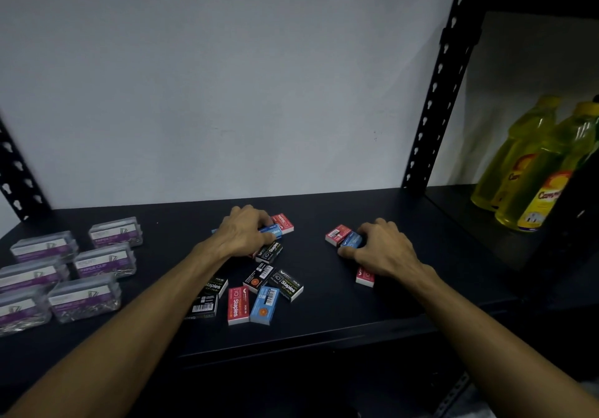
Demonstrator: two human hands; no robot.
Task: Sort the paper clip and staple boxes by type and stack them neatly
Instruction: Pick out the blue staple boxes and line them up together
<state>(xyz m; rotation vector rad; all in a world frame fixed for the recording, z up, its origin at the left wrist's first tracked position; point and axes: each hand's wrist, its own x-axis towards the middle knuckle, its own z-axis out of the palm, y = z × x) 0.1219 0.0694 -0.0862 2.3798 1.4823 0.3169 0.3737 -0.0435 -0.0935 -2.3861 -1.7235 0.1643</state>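
Black shelf board (372, 291) carries all task items. The left hand (241, 232) rests at centre with its fingers curled over a blue staple box (274, 231), gripping it; a red staple box (285, 222) lies just behind, touching the blue one. A black staple box (270, 251) lies just below this hand. The right hand (385, 249) grips a second blue staple box (351, 241) between curled fingers and thumb; a red box (337, 234) lies against its left side, and another red box (365, 277) sits partly under the wrist. A loose cluster of staple boxes (256, 294), black, red and blue, lies between the forearms, near the front edge. Clear paper clip boxes (105, 260) with purple labels stand grouped on the left of the shelf, well apart from the staples; some appear stacked in twos. Yellow bottles (534, 174) stand in the adjoining bay on the right, behind a black perforated upright (437, 86).
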